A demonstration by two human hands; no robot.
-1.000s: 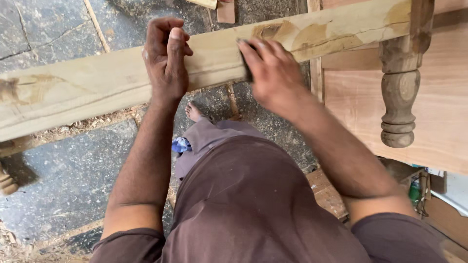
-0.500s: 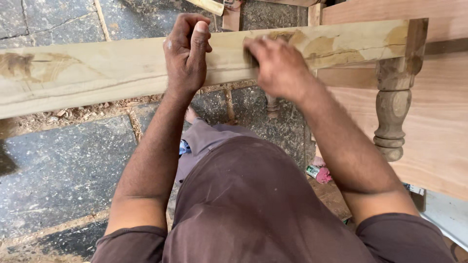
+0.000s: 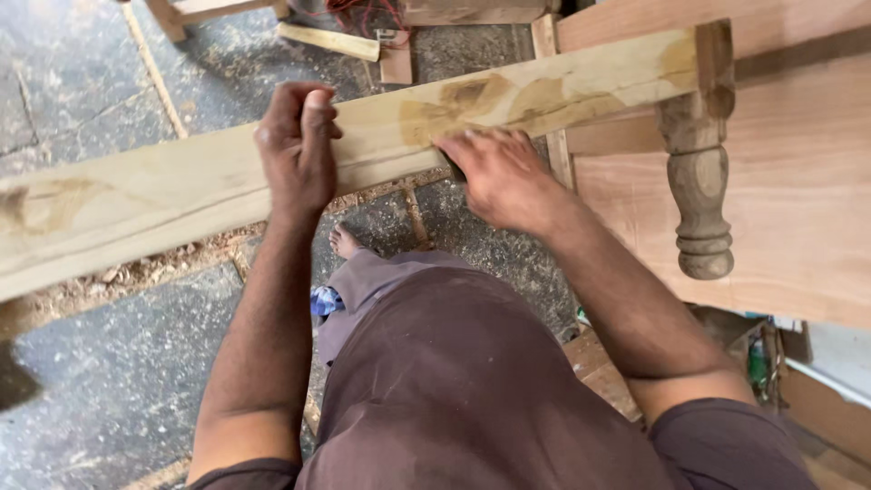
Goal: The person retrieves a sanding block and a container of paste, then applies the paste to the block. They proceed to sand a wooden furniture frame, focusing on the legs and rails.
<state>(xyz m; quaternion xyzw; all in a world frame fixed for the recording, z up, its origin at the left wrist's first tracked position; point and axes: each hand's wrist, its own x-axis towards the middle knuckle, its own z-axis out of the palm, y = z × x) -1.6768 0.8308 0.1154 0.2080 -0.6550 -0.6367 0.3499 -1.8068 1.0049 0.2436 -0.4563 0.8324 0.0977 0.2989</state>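
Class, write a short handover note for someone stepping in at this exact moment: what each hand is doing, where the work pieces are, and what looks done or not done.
Left hand: curled over the top edge of the long pale wooden plank, gripping it.
Right hand: pressed flat on the plank's face, fingers towards a brown stain; whether anything is under the palm cannot be told.
The plank runs across the view, its right end by the turned brown wooden leg beside the reddish board.
Done: sawdust lies on the stone floor.
Left: stains remain on the plank.

Plank [image 3: 181,195] spans the view left to right above the stone floor [image 3: 109,363]; turned leg [image 3: 697,181] hangs at its right end, board [image 3: 798,209] behind.
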